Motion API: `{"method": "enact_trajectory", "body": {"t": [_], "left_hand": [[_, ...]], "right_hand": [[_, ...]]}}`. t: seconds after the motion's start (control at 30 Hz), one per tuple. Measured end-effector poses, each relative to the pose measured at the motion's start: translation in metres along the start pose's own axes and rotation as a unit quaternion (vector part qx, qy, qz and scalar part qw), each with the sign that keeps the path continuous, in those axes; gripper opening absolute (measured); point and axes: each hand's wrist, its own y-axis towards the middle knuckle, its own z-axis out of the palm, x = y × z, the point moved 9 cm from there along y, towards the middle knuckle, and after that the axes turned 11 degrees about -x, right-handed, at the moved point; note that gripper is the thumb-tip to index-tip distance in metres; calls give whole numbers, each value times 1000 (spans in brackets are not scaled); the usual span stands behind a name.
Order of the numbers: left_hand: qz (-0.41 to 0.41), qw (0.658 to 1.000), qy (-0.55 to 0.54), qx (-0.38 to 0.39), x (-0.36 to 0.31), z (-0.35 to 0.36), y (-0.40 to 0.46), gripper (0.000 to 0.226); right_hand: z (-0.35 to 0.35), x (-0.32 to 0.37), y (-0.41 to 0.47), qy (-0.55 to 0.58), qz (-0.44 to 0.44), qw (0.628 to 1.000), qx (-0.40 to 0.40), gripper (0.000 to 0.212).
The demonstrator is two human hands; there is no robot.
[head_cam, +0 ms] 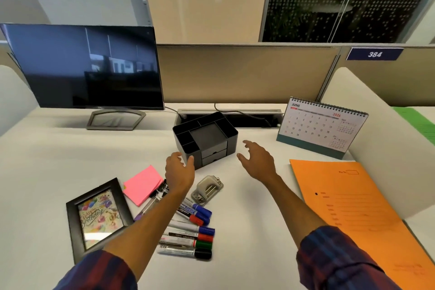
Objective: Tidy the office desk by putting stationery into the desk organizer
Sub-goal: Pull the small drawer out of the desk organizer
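- Reaching for the black desk organizer with both hands; I read this as the setup step, nothing loaded yet. Every compartment I can see looks empty, two small drawers on its front face are shut.
- Left hand is open, fingers spread, empty, at the organizer's near-left corner. Can't tell if the thumb is touching the wall or just beside it.
- Right hand is open too, palm turned inward, empty, just off the organizer's right side, not touching.
- Organizer sits mid-desk, in front of the cable tray, between the monitor and the June desk calendar.
- Stationery lies near me, left of centre: whiteboard markers in a loose pile with blue, red, green and black caps, pink sticky notes, a clear pen partly under my left forearm, a grey hole punch.
- Photo frame and orange folder aren't organizer material, I'd leave them.
- Next move, my guess: either pull the organizer closer or go straight to the markers. Markers need the taller side slots, stood upright; sticky notes fit the flat centre tray. Punch may be too bulky for any compartment.
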Motion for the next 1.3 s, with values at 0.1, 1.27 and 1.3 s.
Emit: {"method": "enact_trajectory", "body": {"t": [0.1, 1.27, 1.3], "left_hand": [[-26, 999, -1, 20, 5, 6, 9, 50], [-20, 988, -29, 149, -6, 47, 76, 42], [-23, 988, -27, 153, -6, 48, 77, 43]], "right_hand": [[12, 6, 14, -43, -6, 998, 36, 68], [26, -17, 49, 223, 217, 944, -114, 43], [25, -17, 47, 223, 218, 943, -119, 43]]}}
